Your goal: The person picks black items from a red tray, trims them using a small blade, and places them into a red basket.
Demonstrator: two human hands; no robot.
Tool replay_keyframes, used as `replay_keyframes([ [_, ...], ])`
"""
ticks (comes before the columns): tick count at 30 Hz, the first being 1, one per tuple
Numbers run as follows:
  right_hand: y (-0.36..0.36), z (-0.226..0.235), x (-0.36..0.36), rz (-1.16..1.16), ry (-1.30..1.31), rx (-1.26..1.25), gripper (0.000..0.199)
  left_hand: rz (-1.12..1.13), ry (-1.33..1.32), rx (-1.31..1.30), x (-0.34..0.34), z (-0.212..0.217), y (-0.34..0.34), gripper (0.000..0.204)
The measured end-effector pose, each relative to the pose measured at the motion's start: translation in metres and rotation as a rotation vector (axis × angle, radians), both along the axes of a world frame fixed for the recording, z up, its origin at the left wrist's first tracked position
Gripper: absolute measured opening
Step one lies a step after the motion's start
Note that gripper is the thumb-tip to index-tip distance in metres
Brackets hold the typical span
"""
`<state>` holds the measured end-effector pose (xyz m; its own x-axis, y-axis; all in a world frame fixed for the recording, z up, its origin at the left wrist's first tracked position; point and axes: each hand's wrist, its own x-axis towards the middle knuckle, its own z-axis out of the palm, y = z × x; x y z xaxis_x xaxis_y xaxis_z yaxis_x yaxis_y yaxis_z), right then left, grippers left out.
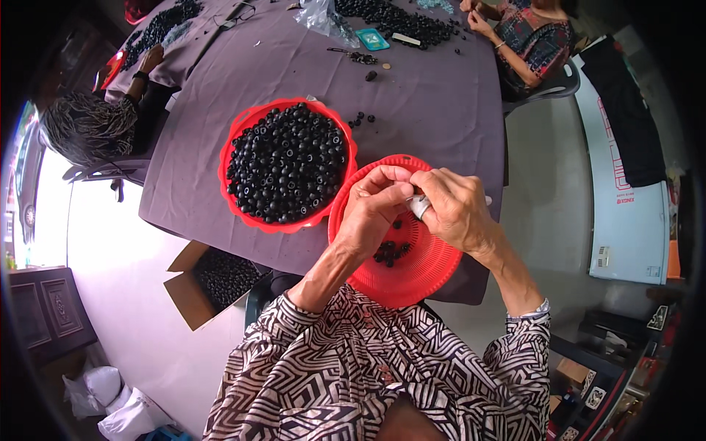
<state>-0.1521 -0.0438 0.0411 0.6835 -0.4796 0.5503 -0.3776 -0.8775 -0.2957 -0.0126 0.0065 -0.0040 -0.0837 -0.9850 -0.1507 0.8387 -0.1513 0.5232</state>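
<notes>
Because both our hands meet right over the near red basket, anything that slips from them would likely drop among the few black beads lying just below our left wrist rather than onto the cloth. Our left hand has its fingertips pinched together against the right hand, and between them sits a small pale piece; the fingers seem closed on it, though we cannot tell which hand really bears it. The right fingers curl inward over the same spot, so the two hands work as one clamp, held close for a good look

Just beyond our left hand, touching the near basket's rim, stands the second red basket, heaped with black beads, probably kept within easy reach. Below and left of our left elbow, down on the floor, an open cardboard box holds more. Farther past the hands, loose beads dot the grey tablecloth, and at the far end another person's hands work beside a long dark pile; a third person sits well off to our left
</notes>
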Motion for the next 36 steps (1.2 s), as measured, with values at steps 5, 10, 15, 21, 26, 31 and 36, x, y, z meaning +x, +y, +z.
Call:
replay_keyframes([
  [5,0.003,-0.016,-0.002,-0.003,0.06,-0.014,0.023,-0.01,-0.253,0.085,0.002,-0.002,0.004,0.013],
  [10,0.009,-0.031,-0.008,0.015,0.152,0.168,0.024,0.13,-0.969,-0.052,0.027,0.004,0.013,0.014],
  [15,0.017,-0.042,-0.011,0.022,0.233,0.408,0.028,0.67,-2.207,-0.178,0.106,-0.01,-0.009,0.02],
  [21,0.017,-0.036,-0.006,0.034,0.248,0.413,0.027,0.417,-2.389,-0.097,0.135,-0.02,-0.017,0.018],
  [26,0.012,-0.021,-0.005,0.087,0.035,0.616,0.018,0.429,-1.807,0.018,0.123,0.005,-0.016,0.013],
  [31,-0.005,0.008,0.012,0.088,-0.12,0.523,0.02,0.092,-0.283,-0.245,0.077,0.02,-0.012,0.016],
  [36,-0.015,0.026,0.011,0.009,-0.063,0.438,0.034,0.027,-0.131,-0.237,0.042,0.019,-0.009,0.023],
])
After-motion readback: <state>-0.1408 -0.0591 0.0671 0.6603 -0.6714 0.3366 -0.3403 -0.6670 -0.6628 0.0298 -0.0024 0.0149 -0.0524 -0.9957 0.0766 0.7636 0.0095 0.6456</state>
